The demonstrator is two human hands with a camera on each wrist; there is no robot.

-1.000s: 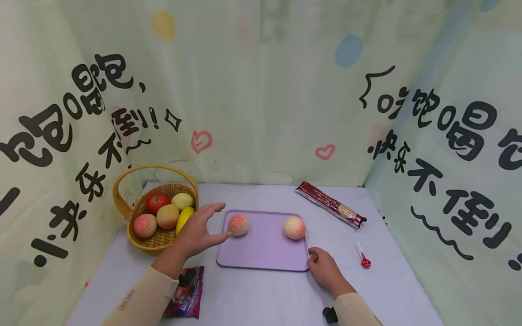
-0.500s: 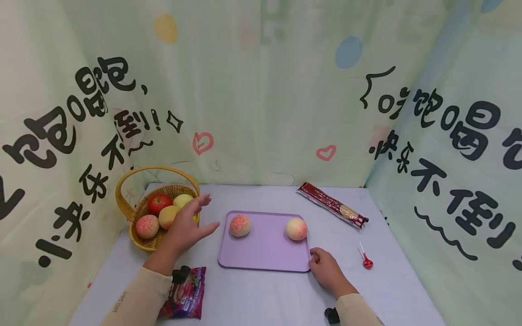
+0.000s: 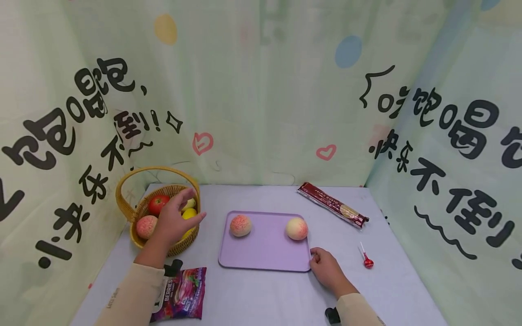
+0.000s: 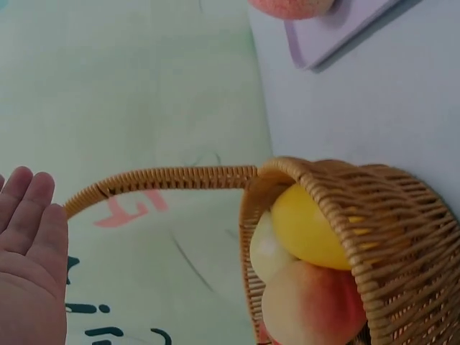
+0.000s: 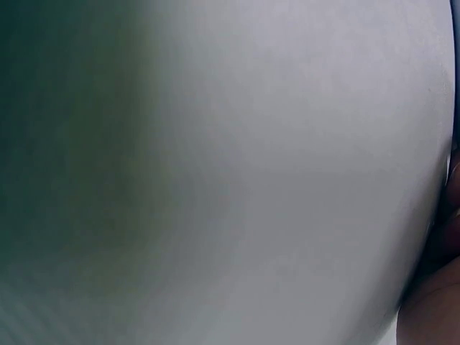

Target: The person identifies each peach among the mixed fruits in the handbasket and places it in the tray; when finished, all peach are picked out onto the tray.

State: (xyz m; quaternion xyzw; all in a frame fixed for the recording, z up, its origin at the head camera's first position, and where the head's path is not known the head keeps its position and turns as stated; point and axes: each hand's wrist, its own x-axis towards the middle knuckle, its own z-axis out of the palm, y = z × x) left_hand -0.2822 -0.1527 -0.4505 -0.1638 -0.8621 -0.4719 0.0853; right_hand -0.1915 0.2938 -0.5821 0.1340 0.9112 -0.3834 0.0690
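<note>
My left hand (image 3: 173, 222) hovers over the wicker basket (image 3: 185, 247), thumb and fingers spread, nothing held. Inside the basket lie a red fruit (image 3: 157, 203), a pink-speckled peach (image 3: 146, 226) and a yellow fruit (image 3: 189, 214). The left wrist view shows a yellow-red peach (image 4: 307, 302) there, which my hand hides in the head view. Two peaches sit on the purple tray (image 3: 265, 246): a speckled pink peach (image 3: 240, 225) at left and a paler peach (image 3: 297, 228) at right. My right hand (image 3: 328, 271) grips the tray's right edge near its front corner.
A purple berries packet (image 3: 185, 292) lies at the front left, partly under my left sleeve. Towards the back right is a long maroon snack packet (image 3: 332, 205), with a red lollipop (image 3: 368, 262) nearer. The basket's tall handle (image 3: 122, 199) arches over the fruit.
My left hand has moved left, from beside the tray's left peach to over the basket, its fingers staying spread. The right hand stays at the tray's edge; both peaches keep their places.
</note>
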